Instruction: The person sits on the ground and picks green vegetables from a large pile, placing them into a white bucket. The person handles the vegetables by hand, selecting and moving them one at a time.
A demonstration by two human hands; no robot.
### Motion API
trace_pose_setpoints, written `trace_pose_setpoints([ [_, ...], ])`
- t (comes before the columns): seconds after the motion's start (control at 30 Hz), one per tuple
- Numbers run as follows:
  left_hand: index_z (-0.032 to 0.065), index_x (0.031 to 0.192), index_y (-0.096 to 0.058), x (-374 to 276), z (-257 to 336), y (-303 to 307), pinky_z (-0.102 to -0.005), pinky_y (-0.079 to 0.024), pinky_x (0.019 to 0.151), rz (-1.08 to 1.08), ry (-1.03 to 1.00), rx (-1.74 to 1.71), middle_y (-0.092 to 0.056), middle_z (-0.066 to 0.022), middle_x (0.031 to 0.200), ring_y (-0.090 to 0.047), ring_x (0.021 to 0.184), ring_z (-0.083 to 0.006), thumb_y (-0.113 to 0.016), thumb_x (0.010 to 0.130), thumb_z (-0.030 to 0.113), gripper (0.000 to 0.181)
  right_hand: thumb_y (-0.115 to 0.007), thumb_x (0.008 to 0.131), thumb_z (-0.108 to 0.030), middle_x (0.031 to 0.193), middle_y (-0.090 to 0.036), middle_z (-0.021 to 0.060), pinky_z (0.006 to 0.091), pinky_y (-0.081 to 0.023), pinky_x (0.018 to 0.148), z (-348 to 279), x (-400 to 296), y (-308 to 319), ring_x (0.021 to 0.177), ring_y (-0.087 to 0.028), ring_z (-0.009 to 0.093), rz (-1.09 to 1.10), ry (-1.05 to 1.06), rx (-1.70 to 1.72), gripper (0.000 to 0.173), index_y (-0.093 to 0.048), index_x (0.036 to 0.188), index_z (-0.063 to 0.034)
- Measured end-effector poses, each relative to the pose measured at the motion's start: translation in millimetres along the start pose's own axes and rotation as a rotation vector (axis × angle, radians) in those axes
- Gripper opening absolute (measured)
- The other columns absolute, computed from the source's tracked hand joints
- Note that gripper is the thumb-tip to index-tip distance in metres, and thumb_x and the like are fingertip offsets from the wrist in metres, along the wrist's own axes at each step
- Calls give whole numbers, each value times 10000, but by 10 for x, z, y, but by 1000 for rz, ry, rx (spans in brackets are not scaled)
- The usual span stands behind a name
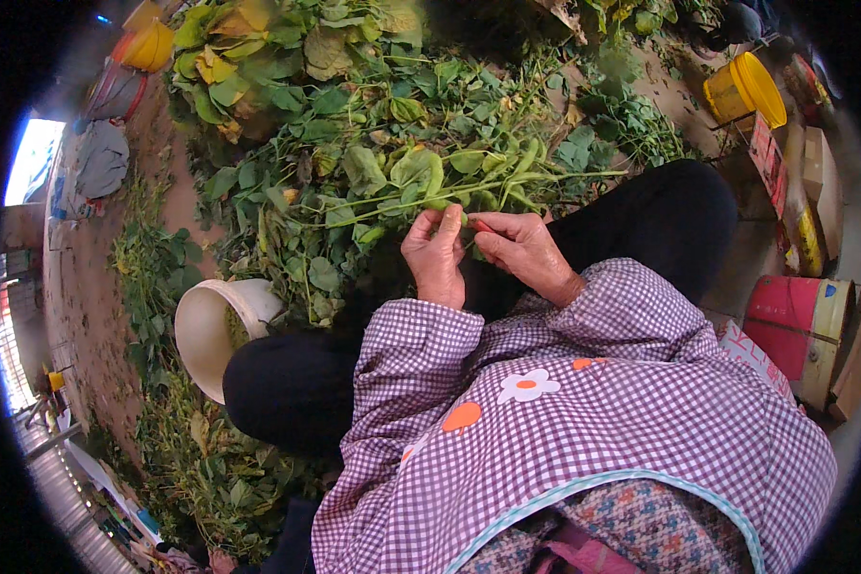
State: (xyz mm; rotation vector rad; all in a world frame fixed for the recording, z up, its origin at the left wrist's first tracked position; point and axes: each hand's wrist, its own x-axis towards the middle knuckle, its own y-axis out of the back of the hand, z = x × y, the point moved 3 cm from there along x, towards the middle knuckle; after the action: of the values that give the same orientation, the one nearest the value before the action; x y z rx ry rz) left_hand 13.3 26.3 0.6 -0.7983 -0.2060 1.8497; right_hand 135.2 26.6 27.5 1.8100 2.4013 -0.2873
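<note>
My left hand [437, 255] pinches a green bean pod [441, 204] between thumb and fingers, just below a long green stem [401, 203] that carries several plump pods. Close beside it on the right, my right hand [520, 247] grips a small red-handled tool [480, 226], whose working end is too small and hidden to make out. The two hands nearly touch. More pods [527, 158] hang on the stems just above my right hand. Under and beyond the stems spreads a heap of leafy bean plants [330, 143], green with some yellowing leaves.
A white bucket [208, 337] leans open beside my left knee, with something greenish inside. Uprooted plants [208, 459] lie behind it. Yellow buckets stand at the upper right [746, 90] and upper left [147, 46]. A pink and cream container [796, 337] is at the right.
</note>
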Motion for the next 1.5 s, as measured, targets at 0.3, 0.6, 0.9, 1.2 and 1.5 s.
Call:
trace_pose_setpoints([
  [0.3, 35, 814, -575, -11, -7, 83, -180, -216, 397, -60, -47, 173, -486, 49, 610, -330, 433, -11, -634, 825, 84, 78, -543, 838, -87, 584, -480, -41, 188, -272, 381, 131, -20, -12, 453, -377, 22, -14, -274, 219, 158, -647, 941, -27],
  [0.6, 54, 839, -556, -53, 20, 83, -189, -299, 446, -148, 24, 228, -495, 28, 681, -412, 526, -46, -606, 849, 233, 186, -533, 802, -19, 678, -567, 28, 244, -439, 596, 95, 14, -1, 672, -518, 64, -51, 94, -121, 102, -595, 876, 14],
  [0.9, 12, 868, -542, -15, -43, 63, -187, -319, 421, -157, -22, 337, -508, 17, 628, -429, 483, -46, -621, 840, 150, 161, -551, 774, -1, 708, -619, 81, 285, -454, 590, 132, 53, 63, 664, -562, 108, 136, 154, -130, 170, -607, 934, 15],
  [1.2, 49, 848, -575, -42, -108, 163, -195, -221, 328, -161, 145, -42, -470, 16, 553, -339, 370, -48, -601, 846, 122, 77, -588, 777, -64, 767, -632, 73, 254, -462, 624, -45, 88, 258, 666, -552, 114, 202, 243, -331, 239, -610, 991, 41],
  [1.5, 60, 855, -538, -103, -80, 158, -211, -286, 383, -167, 245, -76, -540, -46, 660, -427, 448, -105, -513, 866, 198, 141, -658, 723, -180, 771, -632, 137, 379, -483, 604, 13, 262, 503, 708, -617, 298, 408, 301, -942, 310, -619, 1010, -68],
])
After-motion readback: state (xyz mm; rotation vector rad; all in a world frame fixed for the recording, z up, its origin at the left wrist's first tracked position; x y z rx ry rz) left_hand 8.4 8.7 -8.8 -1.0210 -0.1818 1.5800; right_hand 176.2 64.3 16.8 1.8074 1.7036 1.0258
